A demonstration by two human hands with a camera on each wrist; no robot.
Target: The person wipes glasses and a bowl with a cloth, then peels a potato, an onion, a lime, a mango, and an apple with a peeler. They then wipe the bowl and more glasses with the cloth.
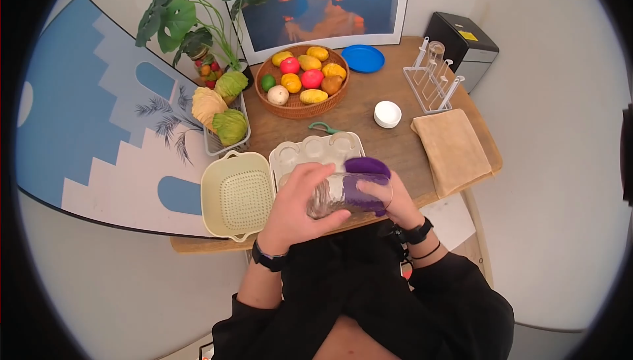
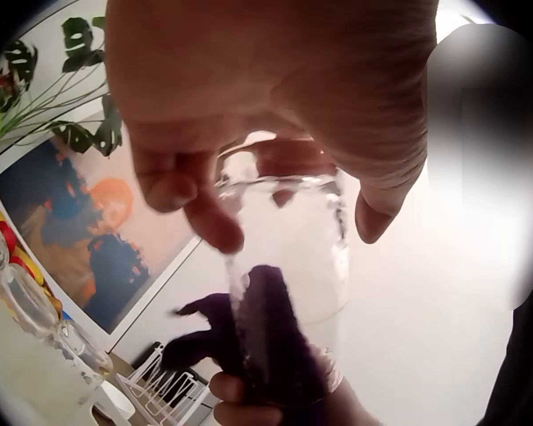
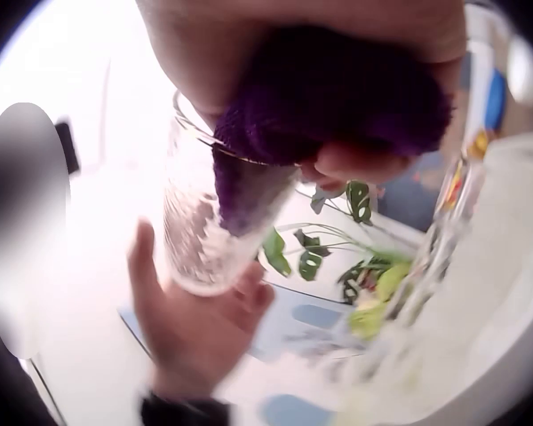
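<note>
A clear textured drinking glass (image 1: pixel 324 198) lies tilted on its side between the two hands, over the front edge of the table. My left hand (image 1: pixel 295 203) grips it around the base end, thumb on the near side and fingers on the far side. At the mouth end, my right hand (image 1: pixel 397 203) holds a purple cloth (image 1: pixel 368 167). Part of this cloth is inside the glass and shows through the wall in the right wrist view. The rest bunches out over the rim (image 3: pixel 215 140) and under the right fingers.
Just beyond the hands sits a white tray (image 1: pixel 358 141) with several clear glasses. A pale yellow colander (image 1: pixel 210 185) stands left, a folded tan cloth (image 1: pixel 455 149) right. Farther back are green-handled scissors (image 1: pixel 322 126), white bowls (image 1: pixel 388 115), a drying rack (image 1: pixel 428 96) and a fruit basket (image 1: pixel 300 109).
</note>
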